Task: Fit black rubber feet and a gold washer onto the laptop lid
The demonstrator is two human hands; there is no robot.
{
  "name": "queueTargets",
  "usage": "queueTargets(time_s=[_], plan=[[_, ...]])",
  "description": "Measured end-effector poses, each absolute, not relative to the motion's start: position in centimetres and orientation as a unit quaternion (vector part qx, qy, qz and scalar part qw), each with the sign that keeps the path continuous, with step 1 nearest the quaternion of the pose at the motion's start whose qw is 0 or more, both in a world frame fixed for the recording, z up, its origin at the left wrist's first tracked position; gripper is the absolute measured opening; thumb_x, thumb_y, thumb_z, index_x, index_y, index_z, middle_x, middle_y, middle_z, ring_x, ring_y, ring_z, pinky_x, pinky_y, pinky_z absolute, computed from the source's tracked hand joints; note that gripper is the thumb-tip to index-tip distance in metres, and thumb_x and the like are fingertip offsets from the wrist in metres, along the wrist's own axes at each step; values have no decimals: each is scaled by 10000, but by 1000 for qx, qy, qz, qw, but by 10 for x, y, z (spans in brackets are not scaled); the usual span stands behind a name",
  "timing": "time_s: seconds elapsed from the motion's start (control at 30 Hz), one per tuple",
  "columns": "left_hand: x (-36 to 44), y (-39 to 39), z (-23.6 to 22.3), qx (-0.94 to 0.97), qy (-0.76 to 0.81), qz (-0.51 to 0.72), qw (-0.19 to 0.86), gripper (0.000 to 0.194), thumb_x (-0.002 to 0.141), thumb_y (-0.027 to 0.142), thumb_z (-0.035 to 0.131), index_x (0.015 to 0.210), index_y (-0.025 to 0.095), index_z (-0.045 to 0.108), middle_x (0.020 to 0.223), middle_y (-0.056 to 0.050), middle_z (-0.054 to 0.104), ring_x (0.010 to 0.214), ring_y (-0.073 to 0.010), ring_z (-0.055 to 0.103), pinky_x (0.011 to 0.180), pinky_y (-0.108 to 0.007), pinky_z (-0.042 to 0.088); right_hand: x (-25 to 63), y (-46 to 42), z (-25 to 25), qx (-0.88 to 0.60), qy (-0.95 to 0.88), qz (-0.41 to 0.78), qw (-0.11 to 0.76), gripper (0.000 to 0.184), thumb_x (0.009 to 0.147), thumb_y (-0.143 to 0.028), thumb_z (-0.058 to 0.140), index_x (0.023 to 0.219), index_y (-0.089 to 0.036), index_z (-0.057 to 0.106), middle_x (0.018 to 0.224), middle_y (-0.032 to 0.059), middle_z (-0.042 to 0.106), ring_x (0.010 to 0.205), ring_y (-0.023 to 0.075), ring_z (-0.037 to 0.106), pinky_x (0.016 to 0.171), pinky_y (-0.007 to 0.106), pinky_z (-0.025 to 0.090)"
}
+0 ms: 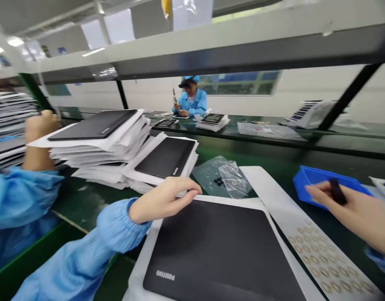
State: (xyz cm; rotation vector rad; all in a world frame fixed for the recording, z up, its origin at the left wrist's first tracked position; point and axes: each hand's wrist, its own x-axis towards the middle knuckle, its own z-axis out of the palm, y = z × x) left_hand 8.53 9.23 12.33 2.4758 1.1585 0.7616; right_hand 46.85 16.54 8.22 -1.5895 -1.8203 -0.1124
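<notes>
Fingers of our left hand (162,200) rest on the black laptop lid (211,251) at lower middle, while our right hand (358,213) pinches a small black strip (337,191) over the blue tray (318,179).

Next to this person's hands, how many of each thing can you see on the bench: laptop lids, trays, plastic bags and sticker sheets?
Black laptop lids: 3 showing
Blue tray: 1
Clear plastic bag: 1
Sheet of round stickers: 1
Total: 6
</notes>
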Motion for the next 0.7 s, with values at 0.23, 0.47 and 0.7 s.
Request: queueTargets(time_s=[0.23, 0.47, 0.7], plan=[[139, 194, 84, 868, 455, 126, 157, 102, 894, 172, 544, 858, 128, 628, 861, -39, 640, 815, -160, 610, 797, -322, 482, 382, 205, 100, -476, -830, 45, 285, 365, 807, -452, 459, 548, -200, 413, 484, -12, 464, 475, 121, 420, 484, 243, 297], [135, 219, 60, 793, 559, 127, 205, 215, 915, 337, 558, 956, 132, 608, 954, -50, 621, 851, -170, 608, 779, -361, 510, 328, 242, 62, -437, -860, 105, 243, 102, 710, -208, 669, 690, -161, 580, 678, 23, 581, 626, 154, 517, 601, 247, 366], [133, 222, 45, 712, 586, 86, 376, 266, 917, 376, 552, 870, 122, 614, 810, -17, 626, 691, -132, 607, 662, -294, 523, 334, 256, 36, -462, -826, 177, 272, 140, 704, -98, 606, 586, -162, 569, 590, 8, 583, 584, 147, 530, 606, 250, 395]])
